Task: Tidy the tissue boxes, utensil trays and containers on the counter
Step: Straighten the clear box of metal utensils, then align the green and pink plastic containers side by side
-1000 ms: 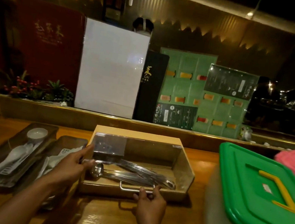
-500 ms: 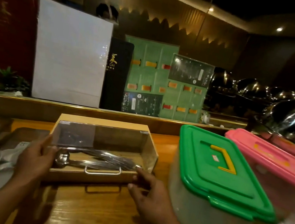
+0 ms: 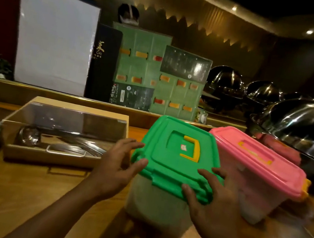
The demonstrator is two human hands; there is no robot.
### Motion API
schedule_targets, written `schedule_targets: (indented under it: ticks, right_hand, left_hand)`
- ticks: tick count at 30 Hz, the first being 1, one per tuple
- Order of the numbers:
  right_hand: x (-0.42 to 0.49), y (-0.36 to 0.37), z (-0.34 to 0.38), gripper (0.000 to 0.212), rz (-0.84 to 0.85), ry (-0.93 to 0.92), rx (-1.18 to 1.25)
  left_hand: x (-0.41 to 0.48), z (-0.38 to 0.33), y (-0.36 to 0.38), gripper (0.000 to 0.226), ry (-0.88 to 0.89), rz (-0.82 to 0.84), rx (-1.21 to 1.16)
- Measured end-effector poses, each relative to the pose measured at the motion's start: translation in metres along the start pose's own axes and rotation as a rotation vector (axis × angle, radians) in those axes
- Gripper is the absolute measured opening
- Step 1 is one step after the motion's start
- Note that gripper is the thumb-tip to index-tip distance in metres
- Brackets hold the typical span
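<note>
Both spread hands, left hand [image 3: 116, 166] and right hand [image 3: 210, 203], clasped the green-lidded container [image 3: 173, 163] just left of the pink-lidded container [image 3: 256, 170], so a careless shove could knock them together

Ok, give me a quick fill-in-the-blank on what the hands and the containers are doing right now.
1. Both hands are on the container with the ____ lid.
2. That lid's handle is ____ in colour.
3. The pink-lidded container sits to the ____ of it.
4. The wooden utensil box holds a metal ____.

Missing words: green; yellow; right; ladle
</note>
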State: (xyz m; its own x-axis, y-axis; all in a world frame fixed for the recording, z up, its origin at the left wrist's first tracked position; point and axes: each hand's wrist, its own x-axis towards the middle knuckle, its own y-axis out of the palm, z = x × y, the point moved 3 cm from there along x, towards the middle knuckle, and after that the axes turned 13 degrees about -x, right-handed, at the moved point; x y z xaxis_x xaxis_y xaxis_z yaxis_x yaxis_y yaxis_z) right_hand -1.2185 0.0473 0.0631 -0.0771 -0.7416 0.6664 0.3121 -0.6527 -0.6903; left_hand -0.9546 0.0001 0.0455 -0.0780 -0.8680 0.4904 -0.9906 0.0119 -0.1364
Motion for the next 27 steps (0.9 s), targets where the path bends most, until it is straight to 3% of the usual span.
schedule_targets:
  ticks: [4, 9, 16, 27]
  right_hand:
    - [-0.004, 0.005, -0.042, 0.07, 0.148, 0.089, 0.171]
    - [0.013, 0.023, -0.062, 0.09, 0.259, 0.004, 0.301]
    - [0.056, 0.05, -0.085, 0.095, 0.387, -0.087, 0.464]
    - [0.104, 0.099, -0.108, 0.088, 0.475, -0.124, 0.409]
  left_hand:
    - [-0.003, -0.001, 0.039, 0.074, -0.086, -0.058, 0.046]
    - [-0.013, -0.001, 0.051, 0.07, -0.056, -0.193, 0.137]
    - [0.001, -0.005, 0.07, 0.066, -0.054, -0.254, 0.146]
    - [0.047, 0.023, 0.077, 0.062, -0.072, -0.298, 0.175]
